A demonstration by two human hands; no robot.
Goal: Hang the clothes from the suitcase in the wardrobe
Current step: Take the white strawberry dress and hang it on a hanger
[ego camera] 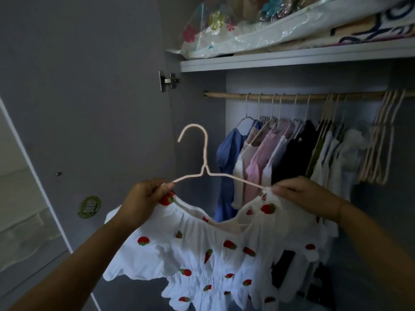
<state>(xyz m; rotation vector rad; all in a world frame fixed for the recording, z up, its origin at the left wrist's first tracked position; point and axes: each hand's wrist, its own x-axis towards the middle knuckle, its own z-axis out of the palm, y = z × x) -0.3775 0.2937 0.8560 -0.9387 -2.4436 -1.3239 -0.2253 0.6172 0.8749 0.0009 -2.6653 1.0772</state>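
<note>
While left hand (143, 198) and right hand (303, 194) pinch strawberry top (202, 254) on hanger (204, 153) | next: hook wooden rod (226, 94) at 1 o'clock

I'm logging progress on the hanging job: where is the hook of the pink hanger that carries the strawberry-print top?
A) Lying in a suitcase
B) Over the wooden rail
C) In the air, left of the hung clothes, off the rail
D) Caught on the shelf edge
C: the pink hanger has its hook free, below the wooden rail, while the left hand and right hand pinch its ends with the strawberry-print top on it.
</note>
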